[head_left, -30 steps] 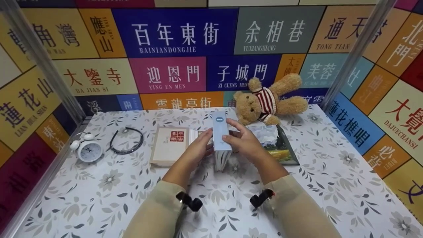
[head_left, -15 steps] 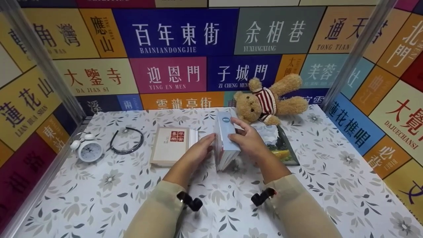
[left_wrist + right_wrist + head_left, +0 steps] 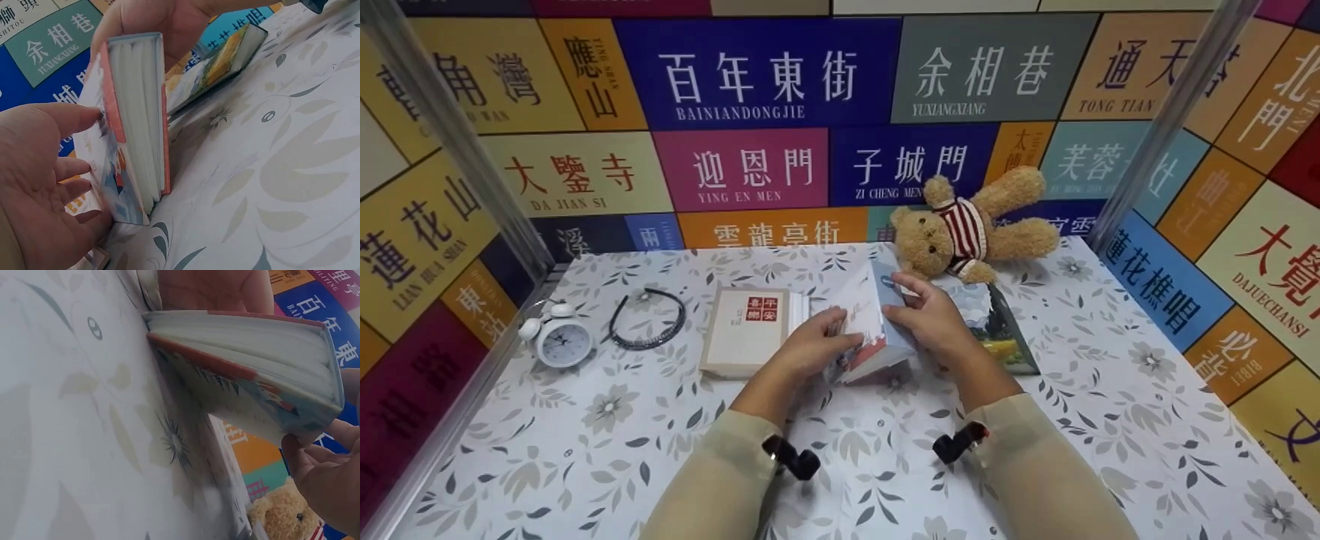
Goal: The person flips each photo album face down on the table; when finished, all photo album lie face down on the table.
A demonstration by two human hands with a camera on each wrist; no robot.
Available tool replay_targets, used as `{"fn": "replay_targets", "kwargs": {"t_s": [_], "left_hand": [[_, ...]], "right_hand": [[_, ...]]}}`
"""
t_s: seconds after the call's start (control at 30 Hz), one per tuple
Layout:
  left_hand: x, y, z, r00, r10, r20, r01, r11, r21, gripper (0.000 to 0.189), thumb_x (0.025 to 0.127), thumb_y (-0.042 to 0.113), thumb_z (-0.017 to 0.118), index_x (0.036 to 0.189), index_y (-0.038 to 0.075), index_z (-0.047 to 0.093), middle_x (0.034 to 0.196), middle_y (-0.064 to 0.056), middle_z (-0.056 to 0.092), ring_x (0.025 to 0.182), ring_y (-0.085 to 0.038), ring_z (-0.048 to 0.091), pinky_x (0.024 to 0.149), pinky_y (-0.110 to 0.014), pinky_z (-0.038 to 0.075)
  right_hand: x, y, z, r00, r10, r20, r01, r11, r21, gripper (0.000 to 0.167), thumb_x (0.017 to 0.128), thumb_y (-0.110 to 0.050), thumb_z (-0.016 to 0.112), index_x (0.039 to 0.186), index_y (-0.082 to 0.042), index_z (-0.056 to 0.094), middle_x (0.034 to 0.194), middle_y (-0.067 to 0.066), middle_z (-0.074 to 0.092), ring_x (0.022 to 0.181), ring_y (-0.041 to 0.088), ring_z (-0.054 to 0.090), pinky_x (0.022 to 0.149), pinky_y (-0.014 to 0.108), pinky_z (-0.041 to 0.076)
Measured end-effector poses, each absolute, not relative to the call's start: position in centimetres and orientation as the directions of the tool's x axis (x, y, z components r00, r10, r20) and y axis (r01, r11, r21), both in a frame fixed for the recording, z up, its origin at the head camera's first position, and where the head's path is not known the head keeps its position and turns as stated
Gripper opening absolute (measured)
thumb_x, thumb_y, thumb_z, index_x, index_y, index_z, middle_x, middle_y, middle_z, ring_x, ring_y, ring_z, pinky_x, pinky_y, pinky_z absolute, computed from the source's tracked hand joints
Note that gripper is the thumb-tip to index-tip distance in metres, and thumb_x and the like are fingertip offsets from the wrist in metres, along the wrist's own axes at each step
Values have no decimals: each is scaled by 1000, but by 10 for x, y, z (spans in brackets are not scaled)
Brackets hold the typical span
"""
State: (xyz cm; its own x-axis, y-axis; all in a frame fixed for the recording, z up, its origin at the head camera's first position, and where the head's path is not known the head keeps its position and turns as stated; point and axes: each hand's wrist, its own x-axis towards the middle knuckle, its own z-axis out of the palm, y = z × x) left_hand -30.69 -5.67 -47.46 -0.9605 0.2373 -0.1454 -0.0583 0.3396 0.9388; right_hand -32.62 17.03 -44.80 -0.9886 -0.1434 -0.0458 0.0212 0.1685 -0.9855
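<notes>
A thick hardcover book (image 3: 877, 319) stands tilted on the table between my hands, with a pale blue spine upward and a white cover with red and blue print. In the left wrist view, the page block (image 3: 135, 118) shows between red-edged covers. My right hand (image 3: 934, 319) grips the book at its spine and right side. My left hand (image 3: 814, 345) touches the left cover with thumb and fingertips, fingers spread and fairly straight in the left wrist view. Left of them lies a beige book (image 3: 746, 330) with red square print. A painting-covered book (image 3: 1001, 330) lies right, partly behind my right hand.
A teddy bear (image 3: 934, 240) in a striped sweater lies against the back wall. At the left are a black headband (image 3: 649, 341) and a white alarm clock (image 3: 561, 341). A floral cloth (image 3: 840, 457) covers the table.
The book has tilted and turned rightward, so its left cover faces up more. My left hand came off its side, then settled against that cover; my right hand kept hold, shifting slightly right.
</notes>
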Motion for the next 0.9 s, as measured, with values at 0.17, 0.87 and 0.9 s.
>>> {"fn": "replay_targets", "kwargs": {"t_s": [0.17,0.87,0.9], "left_hand": [[-307,-57,-475,-959,235,-160,-44,433,900,74,93,33,81,158,14,53,176,-4,36,167,-30,26,138,-49,19],[-307,-47,-475,-965,207,-161,17,661,750,65,90,26,85,150,14,63,175,3,37,167,-28,25,138,-50,20],[-307,-47,-475,-965,206,-164,13,661,750,65,90,26,85,150,15,63,175,3,37,167,-28,25,138,-49,20]], "right_hand": [[-331,175,-456,-989,-123,-83,55,212,-976,73,98,-10,75,164,-16,44,175,8,37,159,33,42,125,47,46],[-338,176,-480,-980,-143,-138,76,371,-926,75,99,2,62,168,-12,35,175,14,36,163,33,34,135,47,29],[-338,176,-480,-981,-140,-137,75,376,-924,75,99,2,62,168,-12,36,174,13,37,163,33,34,135,47,28]]}}
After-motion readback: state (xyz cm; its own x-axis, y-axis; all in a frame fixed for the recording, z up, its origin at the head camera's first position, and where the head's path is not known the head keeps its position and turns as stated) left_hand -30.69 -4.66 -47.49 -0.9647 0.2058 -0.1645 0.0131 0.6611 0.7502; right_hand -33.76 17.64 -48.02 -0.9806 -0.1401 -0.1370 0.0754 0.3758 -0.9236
